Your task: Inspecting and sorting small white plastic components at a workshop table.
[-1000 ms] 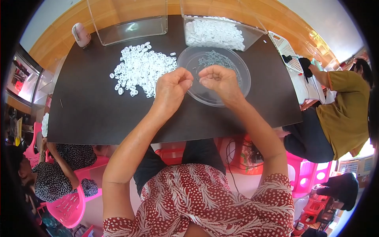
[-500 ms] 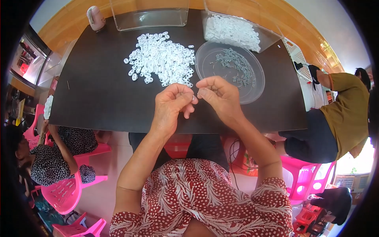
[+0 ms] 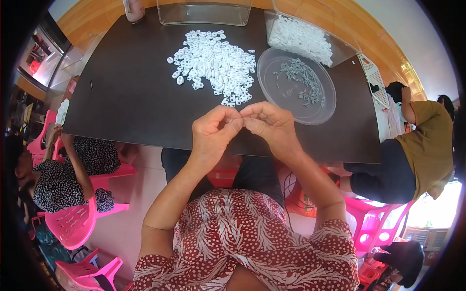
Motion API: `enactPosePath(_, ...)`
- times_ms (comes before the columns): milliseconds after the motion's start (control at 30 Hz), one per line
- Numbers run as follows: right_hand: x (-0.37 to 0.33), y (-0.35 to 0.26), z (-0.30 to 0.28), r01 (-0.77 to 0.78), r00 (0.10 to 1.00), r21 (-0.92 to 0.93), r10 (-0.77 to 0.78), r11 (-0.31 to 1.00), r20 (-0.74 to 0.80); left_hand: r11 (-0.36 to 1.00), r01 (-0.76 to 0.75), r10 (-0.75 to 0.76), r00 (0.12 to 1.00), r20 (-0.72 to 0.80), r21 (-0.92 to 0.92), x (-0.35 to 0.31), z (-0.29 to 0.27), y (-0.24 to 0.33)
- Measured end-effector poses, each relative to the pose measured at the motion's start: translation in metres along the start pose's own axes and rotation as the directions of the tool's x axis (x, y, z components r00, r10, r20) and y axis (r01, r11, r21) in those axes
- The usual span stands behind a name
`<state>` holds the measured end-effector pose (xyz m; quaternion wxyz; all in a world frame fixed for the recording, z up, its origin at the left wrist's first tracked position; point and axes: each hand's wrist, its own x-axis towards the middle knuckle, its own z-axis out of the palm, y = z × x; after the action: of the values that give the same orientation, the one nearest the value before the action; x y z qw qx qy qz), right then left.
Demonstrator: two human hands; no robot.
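My left hand [image 3: 213,131] and my right hand [image 3: 273,127] meet fingertip to fingertip above the near part of the dark table, both pinched. A small white plastic piece seems to be in the left fingertips, though the fingers now cover it almost wholly. What the right fingertips pinch is hidden. Just beyond lies a heap of white oval plastic pieces [image 3: 213,63], many with two holes. Right of the heap, a round clear shallow dish [image 3: 269,80] holds many small grey screw-like pieces [image 3: 306,80].
Clear bins stand along the far edge: one bin [image 3: 204,22] and another with white pieces [image 3: 301,41]. A pink bottle [image 3: 134,10] is at the far left. A thin pin-like piece [image 3: 91,85] lies on the table [image 3: 131,106]. Other people sit on pink chairs at both sides.
My fingertips have come together; a small gap between the hands has closed, covering the white bit at my left fingertips. The view has shifted, so the table's things appear further right.
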<state>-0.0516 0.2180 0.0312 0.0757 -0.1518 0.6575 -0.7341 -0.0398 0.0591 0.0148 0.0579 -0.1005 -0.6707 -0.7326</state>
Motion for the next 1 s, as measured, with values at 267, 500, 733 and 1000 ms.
enactPosePath(267, -0.004, -0.002, 0.009, 0.172, 0.972, -0.543, -0.232, 0.822, -0.044, 0.862, 0.356, -0.342, 0.934, 0.103, -0.362, -0.004, -0.01, 0.004)
enactPosePath(500, 0.001, 0.016, 0.018, 0.072, 0.98, -0.164, -0.1, 0.984, -0.172, 0.939, 0.232, -0.229, 0.972, 0.043, -0.255, -0.01, -0.018, -0.003)
enactPosePath(733, -0.005, 0.031, 0.027, 0.047, 0.982, 0.043, -0.038, 0.998, -0.186, 0.907, 0.264, -0.295, 0.954, -0.048, -0.328, -0.009, -0.015, -0.008)
enactPosePath(1000, -0.007, 0.03, 0.038, 0.082, 0.987, 0.075, -0.071, 0.994, -0.142, 0.903, 0.18, -0.241, 0.964, -0.115, -0.389, -0.015, -0.016, -0.012)
